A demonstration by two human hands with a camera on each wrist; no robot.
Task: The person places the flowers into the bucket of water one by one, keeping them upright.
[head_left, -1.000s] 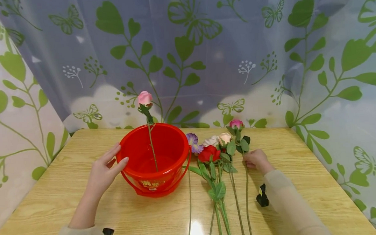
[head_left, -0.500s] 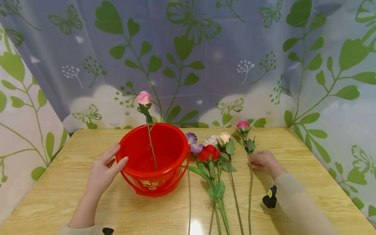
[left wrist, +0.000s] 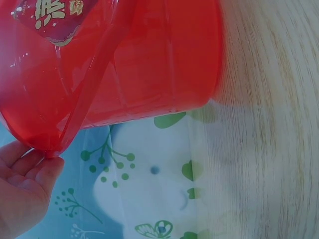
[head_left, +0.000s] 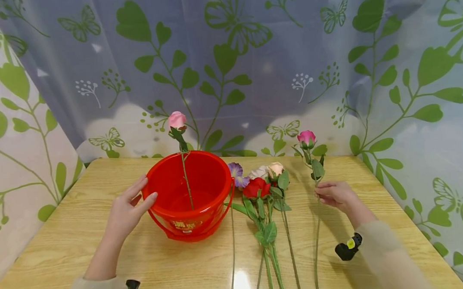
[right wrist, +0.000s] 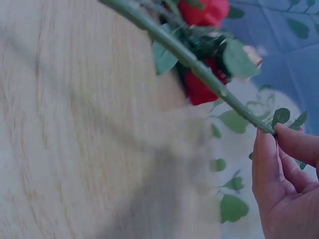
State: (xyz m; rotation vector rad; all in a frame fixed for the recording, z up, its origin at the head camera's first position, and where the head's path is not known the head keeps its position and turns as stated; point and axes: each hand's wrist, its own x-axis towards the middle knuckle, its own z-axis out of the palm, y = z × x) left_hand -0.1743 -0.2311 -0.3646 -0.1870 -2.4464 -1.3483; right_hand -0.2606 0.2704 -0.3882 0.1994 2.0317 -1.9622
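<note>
My left hand [head_left: 126, 211] rests against the left side of a red plastic bucket [head_left: 188, 226], its fingers and thumb fairly straight beside the handle joint at the rim. A light pink rose [head_left: 177, 120] stands in the bucket, leaning slightly, its bloom above the rim. My right hand [head_left: 337, 196] pinches the stem of a bright pink rose [head_left: 306, 138] between thumb and fingers just below its leaves. In the right wrist view that green stem [right wrist: 199, 69] runs diagonally from the fingertips. The rose's head is raised, and its stem slants down toward the near table edge.
Several flowers lie right of the bucket: a red rose [head_left: 257, 188], a peach rose [head_left: 276, 169], a whitish bloom [head_left: 259, 173] and a purple flower [head_left: 237, 175]. Their stems point toward the near side of the wooden table [head_left: 186, 267]. A patterned curtain [head_left: 252, 83] hangs behind.
My right hand has moved right with the bright pink rose, away from the other flowers, and its bloom has risen off the table. My left hand and the bucket hold still.
</note>
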